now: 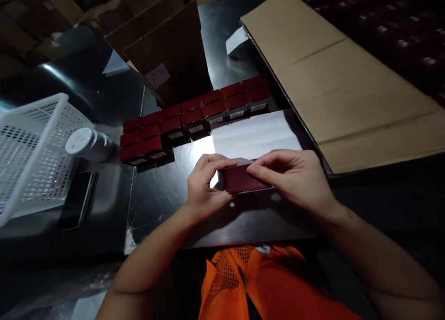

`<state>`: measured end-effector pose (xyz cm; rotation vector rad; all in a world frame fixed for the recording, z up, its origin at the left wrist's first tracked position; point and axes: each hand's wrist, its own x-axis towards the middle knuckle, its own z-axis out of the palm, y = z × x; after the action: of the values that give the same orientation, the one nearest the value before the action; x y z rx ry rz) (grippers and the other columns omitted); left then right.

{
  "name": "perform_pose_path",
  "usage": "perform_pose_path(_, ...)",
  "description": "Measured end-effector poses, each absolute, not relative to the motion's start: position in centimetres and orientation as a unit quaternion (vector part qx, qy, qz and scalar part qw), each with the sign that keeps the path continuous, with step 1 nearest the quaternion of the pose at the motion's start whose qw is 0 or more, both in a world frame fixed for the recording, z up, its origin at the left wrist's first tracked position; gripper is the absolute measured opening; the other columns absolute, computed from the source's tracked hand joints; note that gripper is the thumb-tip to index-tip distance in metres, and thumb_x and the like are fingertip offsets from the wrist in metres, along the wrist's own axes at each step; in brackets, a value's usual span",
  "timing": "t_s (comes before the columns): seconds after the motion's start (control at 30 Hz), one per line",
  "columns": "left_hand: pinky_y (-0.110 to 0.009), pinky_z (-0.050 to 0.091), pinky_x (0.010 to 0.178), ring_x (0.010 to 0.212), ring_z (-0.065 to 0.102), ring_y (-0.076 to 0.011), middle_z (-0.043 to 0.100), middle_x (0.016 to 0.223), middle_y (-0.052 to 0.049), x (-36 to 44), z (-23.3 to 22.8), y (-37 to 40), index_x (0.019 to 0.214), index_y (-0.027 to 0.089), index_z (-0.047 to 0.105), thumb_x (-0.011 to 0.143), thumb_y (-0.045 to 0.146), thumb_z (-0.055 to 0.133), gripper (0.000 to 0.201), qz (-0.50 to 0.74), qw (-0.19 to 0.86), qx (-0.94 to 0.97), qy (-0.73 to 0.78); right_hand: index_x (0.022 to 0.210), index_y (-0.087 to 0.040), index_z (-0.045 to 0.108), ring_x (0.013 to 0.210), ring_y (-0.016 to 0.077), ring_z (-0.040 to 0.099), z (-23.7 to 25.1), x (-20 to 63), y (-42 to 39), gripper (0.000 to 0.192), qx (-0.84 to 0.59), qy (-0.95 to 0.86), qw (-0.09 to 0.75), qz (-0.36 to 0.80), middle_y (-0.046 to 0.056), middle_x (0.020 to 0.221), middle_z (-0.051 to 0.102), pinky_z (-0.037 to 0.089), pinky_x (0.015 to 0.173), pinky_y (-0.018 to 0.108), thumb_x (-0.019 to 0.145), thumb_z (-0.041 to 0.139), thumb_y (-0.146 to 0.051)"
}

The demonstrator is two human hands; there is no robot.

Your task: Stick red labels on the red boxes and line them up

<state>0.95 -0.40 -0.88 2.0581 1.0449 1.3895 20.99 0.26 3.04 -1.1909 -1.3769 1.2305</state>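
A small dark red box (pixel 243 178) is held low over the metal table, near its front edge. My left hand (pixel 207 183) is closed around the box's left end, thumb below and fingers above. My right hand (pixel 295 178) pinches the top right edge of the box between thumb and forefinger. A pale edge shows along the box's far side; whether it is a flap or paper, I cannot tell. Just beyond lies a white sheet (pixel 253 135). Behind it, several similar red boxes (pixel 193 118) stand in rows, some with barcode labels facing me.
An open cardboard carton (pixel 174 55) stands behind the rows. On the right, a large cardboard flap (pixel 333 79) slopes beside many dark red items (pixel 399 28). A white plastic basket (pixel 45 139), a white-lidded jar (pixel 90 144) and a phone (pixel 77 200) sit on the left.
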Motion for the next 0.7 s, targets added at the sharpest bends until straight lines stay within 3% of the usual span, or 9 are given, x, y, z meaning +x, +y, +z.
perform_pose_path(0.7,-0.030,0.054,0.079,0.092,0.063,-0.0182,0.064,0.099,-0.004,1.04,-0.89,-0.49,0.112,0.024,0.068,0.067,0.034,0.089,0.050,0.498,0.226,0.738,0.396,0.072,-0.021,0.077,0.057,0.0143,0.061,2.87,21.16,0.24,0.021,-0.483,-0.567,0.454,0.489,-0.001,0.065,0.070,0.047,0.053,0.024,0.075,0.085,-0.041)
